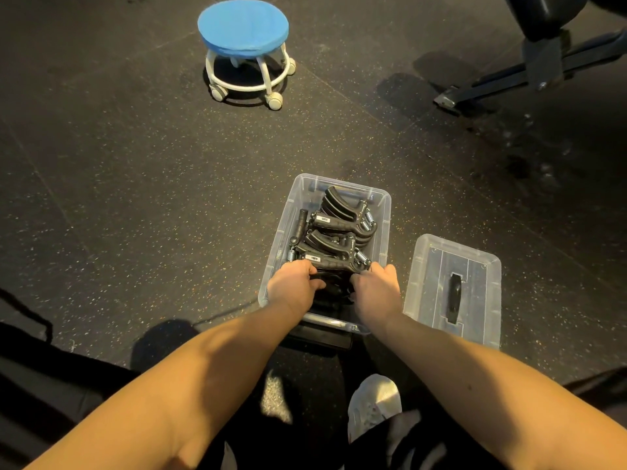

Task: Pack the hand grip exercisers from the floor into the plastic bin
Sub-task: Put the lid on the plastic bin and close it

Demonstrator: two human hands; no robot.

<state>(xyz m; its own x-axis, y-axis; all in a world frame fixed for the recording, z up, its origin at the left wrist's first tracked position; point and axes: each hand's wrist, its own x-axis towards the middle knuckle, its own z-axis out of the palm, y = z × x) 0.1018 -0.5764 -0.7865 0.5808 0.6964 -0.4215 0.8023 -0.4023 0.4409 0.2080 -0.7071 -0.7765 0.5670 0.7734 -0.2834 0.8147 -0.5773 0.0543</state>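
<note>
Floor (135, 184), one bin (287, 213), one lid (436, 266), left hand (293, 284), right hand (377, 288) holding one exerciser (334, 283)

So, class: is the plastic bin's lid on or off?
Off. The lid lies on the floor beside the open bin.

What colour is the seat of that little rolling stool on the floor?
Bright blue. The stool has a white frame, and the head view shows it best.

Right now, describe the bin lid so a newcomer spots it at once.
On the dark speckled floor, find the clear plastic bin full of black hand grip exercisers. To its right lies the lid: a flat clear panel. Unlike the bin, it holds nothing and has a black handle at its centre.
</note>
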